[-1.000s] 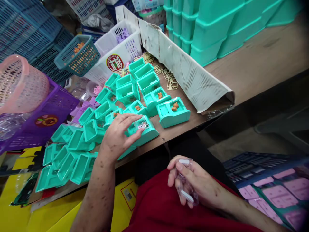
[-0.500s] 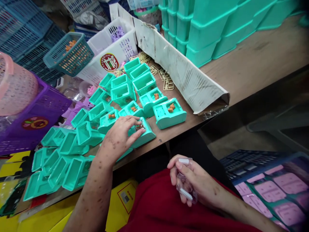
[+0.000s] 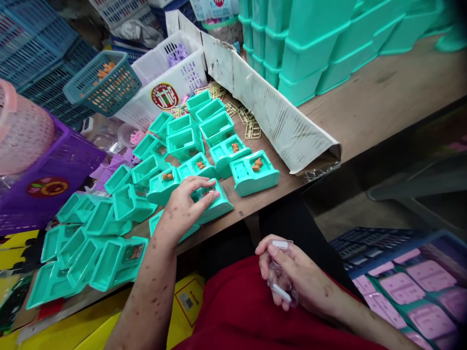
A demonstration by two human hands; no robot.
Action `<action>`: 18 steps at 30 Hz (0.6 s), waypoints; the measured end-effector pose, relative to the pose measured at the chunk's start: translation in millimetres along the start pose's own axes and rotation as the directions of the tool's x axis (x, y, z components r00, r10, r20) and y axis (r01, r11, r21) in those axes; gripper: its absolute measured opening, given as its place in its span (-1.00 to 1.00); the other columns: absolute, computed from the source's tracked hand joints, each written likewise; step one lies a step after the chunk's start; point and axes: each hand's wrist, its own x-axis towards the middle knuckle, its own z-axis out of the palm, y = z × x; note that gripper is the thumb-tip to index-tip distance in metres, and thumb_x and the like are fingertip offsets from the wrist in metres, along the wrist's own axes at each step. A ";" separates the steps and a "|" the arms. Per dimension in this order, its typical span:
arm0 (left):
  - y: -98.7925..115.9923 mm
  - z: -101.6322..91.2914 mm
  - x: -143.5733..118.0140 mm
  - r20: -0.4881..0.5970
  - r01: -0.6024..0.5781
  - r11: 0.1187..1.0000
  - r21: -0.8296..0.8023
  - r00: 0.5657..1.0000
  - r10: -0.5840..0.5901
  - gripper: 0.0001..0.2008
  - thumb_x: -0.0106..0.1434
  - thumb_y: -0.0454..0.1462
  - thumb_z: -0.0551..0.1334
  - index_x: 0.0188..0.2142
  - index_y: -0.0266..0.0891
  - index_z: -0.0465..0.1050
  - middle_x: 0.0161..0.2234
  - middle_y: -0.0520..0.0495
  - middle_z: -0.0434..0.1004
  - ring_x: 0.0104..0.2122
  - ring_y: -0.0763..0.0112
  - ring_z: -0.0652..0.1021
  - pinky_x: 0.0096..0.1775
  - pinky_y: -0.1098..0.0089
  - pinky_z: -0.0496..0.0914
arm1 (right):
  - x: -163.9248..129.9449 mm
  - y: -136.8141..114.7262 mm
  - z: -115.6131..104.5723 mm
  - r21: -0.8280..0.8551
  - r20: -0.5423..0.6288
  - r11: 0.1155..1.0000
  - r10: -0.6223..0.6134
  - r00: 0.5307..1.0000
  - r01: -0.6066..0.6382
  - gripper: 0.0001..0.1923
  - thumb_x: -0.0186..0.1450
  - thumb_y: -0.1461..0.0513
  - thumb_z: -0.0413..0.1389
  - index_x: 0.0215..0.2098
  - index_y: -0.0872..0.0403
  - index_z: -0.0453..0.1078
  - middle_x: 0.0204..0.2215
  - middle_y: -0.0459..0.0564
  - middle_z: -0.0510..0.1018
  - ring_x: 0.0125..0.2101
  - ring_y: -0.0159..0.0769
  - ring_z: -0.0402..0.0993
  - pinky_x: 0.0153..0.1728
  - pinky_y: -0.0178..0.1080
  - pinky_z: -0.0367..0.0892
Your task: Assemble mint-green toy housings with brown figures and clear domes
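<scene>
At the desk [image 3: 365, 112] edge, left hand [image 3: 186, 204] fingers pressing down on a teal toy housing [image 3: 215, 204]; right hand [image 3: 295, 277] closed around clear plastic covers [image 3: 279, 282].

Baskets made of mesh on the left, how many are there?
4: a pink basket at the left edge, a purple basket under it, a teal basket behind, and a white basket beside that. More may be hidden.

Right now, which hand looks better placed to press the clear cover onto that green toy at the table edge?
The left hand: its fingers already rest on the green toy. The right hand holds clear covers over the lap.
</scene>
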 end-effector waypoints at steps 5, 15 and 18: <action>-1.4 -0.9 3.3 0.083 0.058 0.998 0.015 0.995 -0.059 -0.59 0.44 -0.03 0.39 0.19 -0.09 0.53 0.21 -0.12 0.58 0.25 0.11 0.54 0.31 0.04 0.40 | 4.5 -0.5 0.1 0.002 0.030 1.000 0.006 1.000 -0.006 -0.50 0.47 -0.21 0.23 -0.07 0.04 0.41 -0.42 -0.18 0.59 -0.66 -0.39 0.59 -0.73 -0.47 0.43; 1.2 0.2 -0.6 0.006 -0.036 0.988 0.152 0.999 0.035 -0.69 0.45 -0.06 0.39 0.10 -0.09 0.64 0.11 -0.14 0.60 0.18 0.12 0.58 0.28 0.06 0.43 | 10.4 -1.3 -0.8 -0.016 0.042 1.000 -0.005 0.999 0.006 -0.50 0.49 -0.21 0.21 -0.06 0.04 0.42 -0.43 -0.19 0.58 -0.66 -0.39 0.59 -0.73 -0.47 0.42; 2.1 2.0 -2.3 0.013 -0.040 0.975 0.220 0.999 0.038 -0.68 0.48 -0.02 0.35 0.07 -0.11 0.65 0.13 -0.18 0.61 0.19 0.09 0.59 0.27 0.04 0.45 | 11.8 2.4 -1.9 -0.037 0.058 0.999 0.015 0.998 -0.013 -0.53 0.52 -0.19 0.17 -0.03 0.03 0.41 -0.40 -0.18 0.58 -0.64 -0.38 0.60 -0.71 -0.45 0.44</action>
